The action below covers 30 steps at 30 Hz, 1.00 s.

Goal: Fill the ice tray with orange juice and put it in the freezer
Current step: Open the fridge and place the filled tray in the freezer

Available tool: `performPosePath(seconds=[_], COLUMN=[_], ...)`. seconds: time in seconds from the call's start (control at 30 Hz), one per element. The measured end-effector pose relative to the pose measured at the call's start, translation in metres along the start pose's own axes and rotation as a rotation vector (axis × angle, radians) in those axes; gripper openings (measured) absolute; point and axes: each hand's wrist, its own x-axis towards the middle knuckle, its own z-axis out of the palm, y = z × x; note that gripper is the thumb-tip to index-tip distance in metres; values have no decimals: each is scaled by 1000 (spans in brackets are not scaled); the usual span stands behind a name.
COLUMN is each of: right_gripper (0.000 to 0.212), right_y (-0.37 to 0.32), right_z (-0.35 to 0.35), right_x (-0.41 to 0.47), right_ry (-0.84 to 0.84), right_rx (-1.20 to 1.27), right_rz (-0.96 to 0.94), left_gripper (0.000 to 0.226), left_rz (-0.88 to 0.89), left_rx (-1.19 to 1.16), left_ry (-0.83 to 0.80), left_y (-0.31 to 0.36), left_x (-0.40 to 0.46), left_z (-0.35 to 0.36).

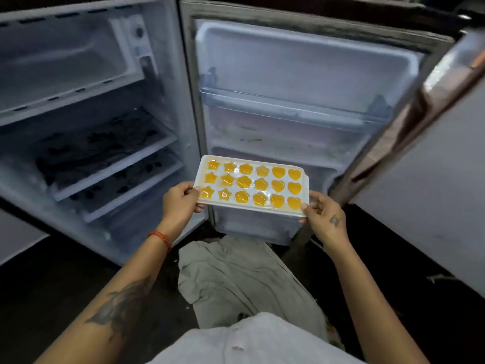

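The ice tray (252, 183), 18 cells filled with orange juice, is held level before the open freezer (68, 61). Left hand (178, 203) and right hand (324, 219) pinch its short ends, fingers curled under. Rigid, spill-prone: keep level.

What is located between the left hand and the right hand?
In the head view, only the ice tray filled with orange juice lies between the left hand and right hand; each grips one end.
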Motion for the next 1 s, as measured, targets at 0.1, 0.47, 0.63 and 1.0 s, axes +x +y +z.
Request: performPosePath(seconds=[0.1,0.47,0.63,1.0], right_gripper=[35,30,31,35], right_y=[-17,-74,-100,-176], right_z=[28,127,169,260], right_x=[21,62,74,116], right_ry=[-156,-479,-575,-667], right_rx=[-38,-55,-11,29], right_rz=[-61,-210,-229,-330], left_gripper=[14,16,17,13], left_rz=[-61,-150,-181,-162], left_rx=[-15,-25,-56,-155], left_ry=[114,415,481,578], left_y=[-9,-19,-19,-5], left_x=[1,1,14,74], left_z=[-25,-108,-143,-213])
